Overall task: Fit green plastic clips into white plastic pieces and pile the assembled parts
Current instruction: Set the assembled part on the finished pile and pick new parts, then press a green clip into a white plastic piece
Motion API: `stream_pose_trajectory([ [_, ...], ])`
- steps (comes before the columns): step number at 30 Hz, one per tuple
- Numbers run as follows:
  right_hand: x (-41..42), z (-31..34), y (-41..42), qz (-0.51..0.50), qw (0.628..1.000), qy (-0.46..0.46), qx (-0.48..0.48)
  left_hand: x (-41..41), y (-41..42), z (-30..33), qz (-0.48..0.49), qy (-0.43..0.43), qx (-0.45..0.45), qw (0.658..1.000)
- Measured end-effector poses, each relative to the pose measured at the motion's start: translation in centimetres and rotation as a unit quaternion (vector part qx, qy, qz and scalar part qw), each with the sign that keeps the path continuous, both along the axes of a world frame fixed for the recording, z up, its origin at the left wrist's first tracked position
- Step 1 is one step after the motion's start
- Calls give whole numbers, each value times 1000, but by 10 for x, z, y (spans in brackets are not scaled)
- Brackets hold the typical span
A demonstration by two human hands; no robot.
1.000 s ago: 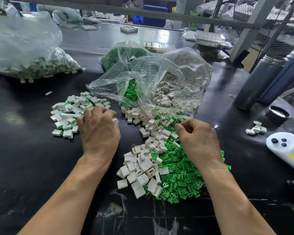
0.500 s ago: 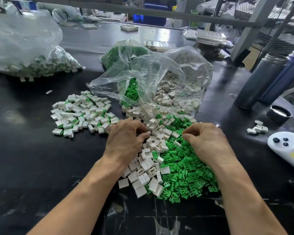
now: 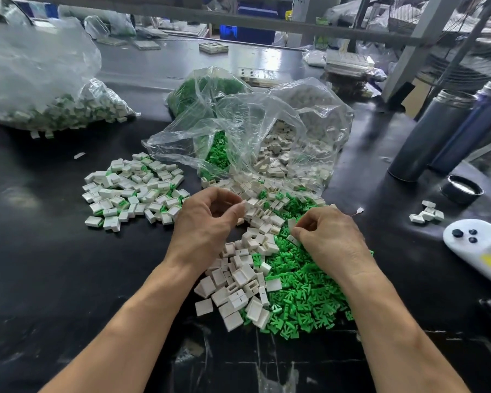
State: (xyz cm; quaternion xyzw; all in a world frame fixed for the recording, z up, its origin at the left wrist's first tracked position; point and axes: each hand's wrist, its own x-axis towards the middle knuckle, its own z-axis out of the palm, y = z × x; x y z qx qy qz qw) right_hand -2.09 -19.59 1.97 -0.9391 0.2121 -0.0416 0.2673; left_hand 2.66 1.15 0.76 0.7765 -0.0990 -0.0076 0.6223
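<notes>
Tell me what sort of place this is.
Probably a factory assembly bench: loose green clips and white pieces heaped on a black worktable, bulk plastic bags of parts, and a pile of assembled parts.

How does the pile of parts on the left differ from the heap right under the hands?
The left pile holds white pieces with green showing in them, apparently assembled; the near heap holds white pieces and green clips lying apart. The left pile lies clear of both hands; the left hand and right hand work over the near heap. Both rest on the black table.
</notes>
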Motion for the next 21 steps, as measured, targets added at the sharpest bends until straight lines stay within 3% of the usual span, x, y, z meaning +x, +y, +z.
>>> stream_pose_trajectory([
  [3,-3,2,-2,3,998,-57,21,-1,1,5,-28,45,-86,995],
  [5,-5,4,-1,19,988,-126,93,-2,1,9,-40,59,-123,990],
  [9,-4,5,11,63,928,-219,294,-3,1,12,-72,76,-156,982],
  [12,-4,6,19,98,890,-246,371,-6,0,13,-94,79,-158,980],
  [15,-6,5,23,136,878,-247,387,-8,-2,14,-101,80,-159,979],
  [21,-8,4,29,155,890,-249,348,-10,-3,14,-108,82,-152,979],
])
